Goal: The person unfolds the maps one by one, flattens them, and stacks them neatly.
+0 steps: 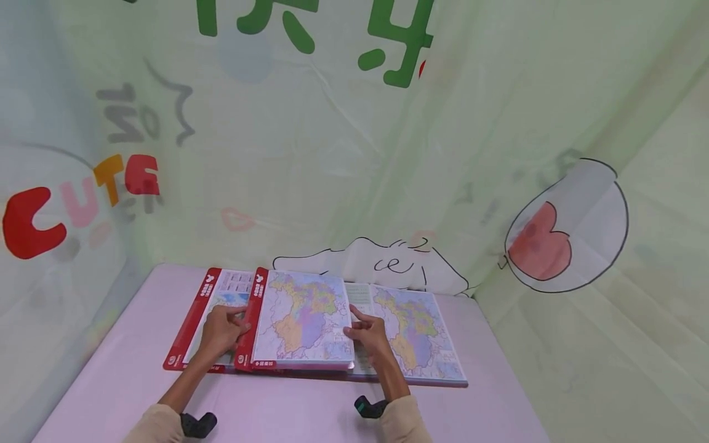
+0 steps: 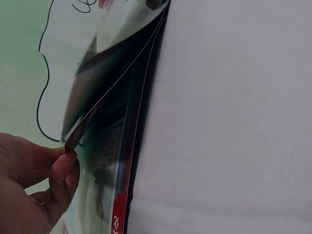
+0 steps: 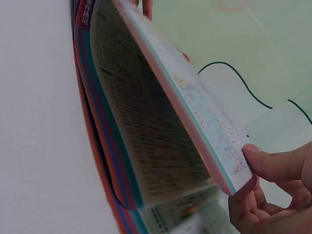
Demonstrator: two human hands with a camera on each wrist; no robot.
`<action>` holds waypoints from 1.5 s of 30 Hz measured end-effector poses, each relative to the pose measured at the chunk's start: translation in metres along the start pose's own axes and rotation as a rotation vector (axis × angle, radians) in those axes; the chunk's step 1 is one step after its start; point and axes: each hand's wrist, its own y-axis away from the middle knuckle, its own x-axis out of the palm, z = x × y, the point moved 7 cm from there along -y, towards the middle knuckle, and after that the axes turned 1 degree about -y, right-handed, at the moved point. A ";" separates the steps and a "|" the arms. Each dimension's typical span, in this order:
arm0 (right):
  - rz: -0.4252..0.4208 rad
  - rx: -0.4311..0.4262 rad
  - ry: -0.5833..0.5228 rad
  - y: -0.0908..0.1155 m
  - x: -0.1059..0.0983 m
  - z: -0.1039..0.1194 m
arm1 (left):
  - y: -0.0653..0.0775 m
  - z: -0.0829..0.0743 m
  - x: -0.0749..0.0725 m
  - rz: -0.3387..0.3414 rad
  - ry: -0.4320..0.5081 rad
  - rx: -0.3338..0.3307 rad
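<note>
A map booklet (image 1: 304, 320) with a red left band and a colourful map on its top sheet is held raised at the middle of the table. My left hand (image 1: 223, 331) pinches its red edge (image 2: 78, 134) between thumb and fingers. At the other side, my right hand (image 1: 370, 335) grips the outer edge of several layered sheets, thumb on the map face in the right wrist view. Beneath lies a wider spread with another red band (image 1: 191, 323) on the left and a second map (image 1: 418, 335) on the right. Printed text (image 3: 141, 112) shows between the parted sheets.
The pale pink tabletop (image 1: 288, 412) extends around the booklet. A light green curtain (image 1: 277, 154) with printed letters and drawings hangs behind and at both sides, meeting the table's back edge. Black wrist devices (image 1: 198, 424) sit at both cuffs.
</note>
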 end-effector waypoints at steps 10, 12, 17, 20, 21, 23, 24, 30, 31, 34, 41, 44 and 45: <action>-0.053 0.074 0.034 0.004 -0.027 0.015 | 0.001 -0.009 -0.021 -0.056 -0.097 0.085; -0.059 0.099 0.046 0.004 -0.035 0.016 | 0.001 -0.007 -0.026 -0.062 -0.118 0.085; -0.093 0.161 0.060 0.006 -0.060 0.018 | 0.002 -0.006 -0.041 -0.082 -0.173 0.099; -0.125 0.182 0.065 0.009 -0.074 0.018 | 0.002 -0.006 -0.052 -0.096 -0.193 0.102; -0.135 0.186 0.070 0.011 -0.078 0.019 | 0.002 -0.005 -0.056 -0.102 -0.198 0.096; -0.156 0.192 0.073 0.014 -0.085 0.022 | 0.002 -0.002 -0.064 -0.118 -0.205 0.082; -0.169 0.196 0.075 0.016 -0.089 0.023 | 0.002 -0.001 -0.067 -0.125 -0.206 0.079; -0.293 0.176 0.080 0.020 -0.119 0.023 | 0.000 0.009 -0.083 -0.156 -0.226 0.057; -0.317 0.162 0.088 0.020 -0.124 0.022 | 0.001 0.011 -0.084 -0.158 -0.224 0.046; -0.388 0.119 0.154 0.021 -0.139 0.020 | 0.001 0.016 -0.088 -0.158 -0.217 0.026; -0.562 0.056 0.380 0.028 -0.166 0.021 | -0.005 0.021 -0.094 -0.163 -0.260 0.052; -0.641 -0.015 0.464 0.025 -0.182 0.015 | -0.008 0.025 -0.098 -0.143 -0.272 0.046; -0.660 -0.054 0.481 0.020 -0.190 0.009 | -0.009 0.027 -0.099 -0.138 -0.271 0.039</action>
